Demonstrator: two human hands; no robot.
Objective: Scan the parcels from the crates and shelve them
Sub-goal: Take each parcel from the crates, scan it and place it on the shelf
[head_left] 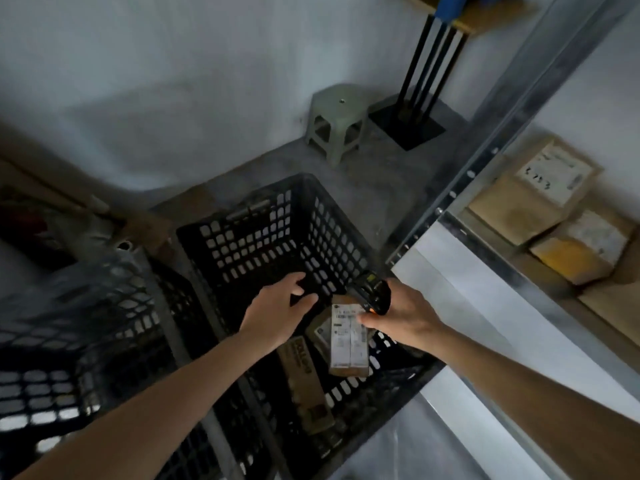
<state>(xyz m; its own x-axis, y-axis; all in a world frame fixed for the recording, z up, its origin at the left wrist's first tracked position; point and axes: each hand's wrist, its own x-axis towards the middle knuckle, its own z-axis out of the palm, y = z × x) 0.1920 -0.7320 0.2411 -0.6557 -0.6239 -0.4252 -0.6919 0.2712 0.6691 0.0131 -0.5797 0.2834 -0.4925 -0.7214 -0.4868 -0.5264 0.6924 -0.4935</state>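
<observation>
A black plastic crate (249, 237) stands on the floor below me. Inside it lie a brown parcel with a white label (348, 341), a long cardboard box (304, 379) and a smaller parcel (320, 332) partly hidden under the labelled one. My left hand (280, 310) reaches into the crate with its fingers apart, holding nothing, just left of the labelled parcel. My right hand (401, 313) grips a black handheld scanner (372, 294) over the top end of that parcel's label.
A second black crate (69, 341) sits to the left. A metal shelf rack (491, 140) rises on the right, with several brown parcels (533, 192) on its shelf. A grey plastic stool (337, 121) and a black stand (412, 123) are by the far wall.
</observation>
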